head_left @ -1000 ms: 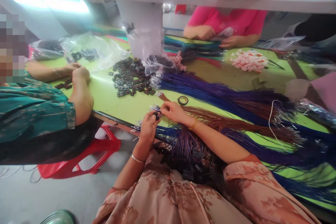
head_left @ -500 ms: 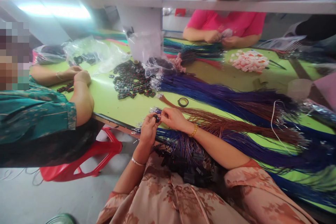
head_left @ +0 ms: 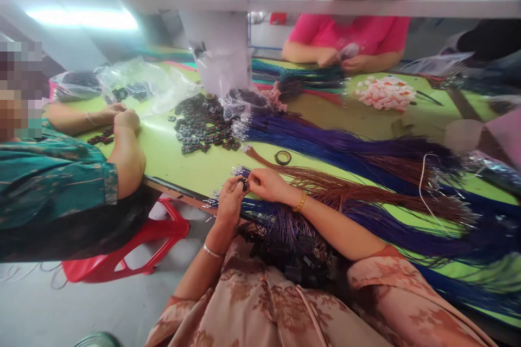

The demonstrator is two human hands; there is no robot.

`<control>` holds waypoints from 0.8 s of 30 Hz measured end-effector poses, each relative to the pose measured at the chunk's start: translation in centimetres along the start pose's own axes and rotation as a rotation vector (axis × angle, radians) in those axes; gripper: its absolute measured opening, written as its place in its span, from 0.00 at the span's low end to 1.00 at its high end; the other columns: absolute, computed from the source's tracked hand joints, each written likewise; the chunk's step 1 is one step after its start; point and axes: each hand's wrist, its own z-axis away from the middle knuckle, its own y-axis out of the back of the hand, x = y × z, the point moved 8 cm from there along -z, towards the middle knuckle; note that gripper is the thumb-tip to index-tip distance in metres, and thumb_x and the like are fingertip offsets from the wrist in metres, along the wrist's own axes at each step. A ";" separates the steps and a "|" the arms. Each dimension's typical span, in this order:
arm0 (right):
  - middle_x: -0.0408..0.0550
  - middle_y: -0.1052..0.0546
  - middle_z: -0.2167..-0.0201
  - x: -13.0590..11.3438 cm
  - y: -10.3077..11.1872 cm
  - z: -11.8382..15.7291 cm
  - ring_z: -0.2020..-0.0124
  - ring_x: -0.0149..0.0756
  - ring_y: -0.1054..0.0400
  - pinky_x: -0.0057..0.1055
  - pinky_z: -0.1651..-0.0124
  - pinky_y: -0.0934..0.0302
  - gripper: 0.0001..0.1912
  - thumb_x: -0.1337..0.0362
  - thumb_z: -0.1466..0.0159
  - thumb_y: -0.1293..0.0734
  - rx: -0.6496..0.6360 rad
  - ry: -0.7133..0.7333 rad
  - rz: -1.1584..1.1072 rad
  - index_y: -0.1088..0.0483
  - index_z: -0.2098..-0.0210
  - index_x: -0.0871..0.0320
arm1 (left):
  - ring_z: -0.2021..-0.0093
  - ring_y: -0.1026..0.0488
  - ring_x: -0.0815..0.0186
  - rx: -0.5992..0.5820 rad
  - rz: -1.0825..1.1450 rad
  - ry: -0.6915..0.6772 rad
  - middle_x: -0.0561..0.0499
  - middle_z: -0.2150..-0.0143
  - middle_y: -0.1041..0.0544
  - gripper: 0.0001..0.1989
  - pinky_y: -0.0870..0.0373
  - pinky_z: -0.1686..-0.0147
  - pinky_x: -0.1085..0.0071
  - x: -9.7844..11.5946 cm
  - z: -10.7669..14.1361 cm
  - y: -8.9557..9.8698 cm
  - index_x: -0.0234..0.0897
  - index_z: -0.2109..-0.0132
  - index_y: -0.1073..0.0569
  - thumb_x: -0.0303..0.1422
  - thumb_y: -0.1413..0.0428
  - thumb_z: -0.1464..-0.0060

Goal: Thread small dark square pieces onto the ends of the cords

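Note:
A small black connector housing (head_left: 243,184) is pinched between the thumb and fingers of my left hand (head_left: 229,201), just over the table's front edge. Close against its right side, my right hand (head_left: 269,184) is closed in a pinch; what its fingertips hold is too small to make out. Under my right forearm runs a bundle of brown wires (head_left: 345,192) with metal tips. Blue and purple wires (head_left: 378,225) lie nearer to me. Several black connectors (head_left: 303,263) with wires attached are gathered at my lap.
A heap of black connectors (head_left: 203,124) and a tape roll (head_left: 283,158) lie on the green table (head_left: 163,160). Beyond are blue wires (head_left: 301,133) and pink-white connectors (head_left: 386,93). Co-workers sit at left and across. A red stool (head_left: 134,246) stands at left; a shelf (head_left: 366,7) hangs above.
My two hands stay together at the connector, with only a slight shift of the fingers and of the housing's angle. The whole view has moved a little.

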 end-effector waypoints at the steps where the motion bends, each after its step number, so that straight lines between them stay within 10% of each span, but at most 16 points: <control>1: 0.44 0.27 0.76 0.1 0.0 0.0 0.75 0.28 0.41 0.25 0.70 0.53 0.06 0.67 0.40 0.37 0.004 -0.017 -0.001 0.30 0.72 0.61 | 0.66 0.27 0.70 -0.007 -0.008 0.007 0.52 0.67 0.24 0.17 0.31 0.60 0.71 -0.1 -0.1 0.0 0.35 0.61 0.27 0.33 0.33 0.59; 5: 0.43 0.28 0.77 0.3 0.2 -0.3 0.75 0.28 0.41 0.25 0.71 0.53 0.06 0.67 0.41 0.37 0.023 -0.032 -0.046 0.30 0.72 0.62 | 0.66 0.27 0.69 0.007 -0.080 -0.020 0.51 0.67 0.25 0.16 0.30 0.59 0.69 0.4 0.3 -0.2 0.36 0.62 0.27 0.34 0.34 0.58; 9: 0.42 0.29 0.77 1.3 1.7 -1.0 0.75 0.26 0.41 0.24 0.70 0.52 0.10 0.64 0.39 0.38 0.019 -0.049 -0.173 0.29 0.72 0.62 | 0.59 0.28 0.64 0.041 -0.423 -0.434 0.48 0.60 0.24 0.09 0.32 0.53 0.65 4.1 4.5 -1.9 0.39 0.58 0.25 0.32 0.40 0.48; 15: 0.43 0.27 0.76 -1.4 -0.1 -1.1 0.75 0.28 0.40 0.25 0.71 0.50 0.07 0.68 0.42 0.37 -0.205 0.003 -0.052 0.28 0.73 0.62 | 0.59 0.26 0.61 -0.982 -0.959 -0.695 0.43 0.59 0.22 0.12 0.30 0.54 0.64 -0.8 13.6 -11.7 0.38 0.54 0.24 0.29 0.48 0.42; 17: 0.46 0.25 0.74 -2.5 -1.9 -0.6 0.73 0.30 0.37 0.26 0.70 0.49 0.06 0.67 0.42 0.36 -0.261 -0.002 0.089 0.27 0.71 0.61 | 0.61 0.26 0.62 -1.137 -1.078 -0.748 0.42 0.61 0.22 0.12 0.29 0.55 0.64 -2.8 15.1 -12.6 0.35 0.53 0.26 0.29 0.51 0.40; 24: 0.53 0.27 0.64 -2.1 -4.6 0.2 0.65 0.37 0.35 0.26 0.66 0.44 0.14 0.59 0.39 0.34 -0.106 0.001 0.188 0.28 0.61 0.64 | 0.51 0.26 0.53 -0.805 -0.823 -0.713 0.40 0.53 0.22 0.15 0.33 0.47 0.56 2.9 11.0 -9.4 0.40 0.54 0.23 0.34 0.38 0.51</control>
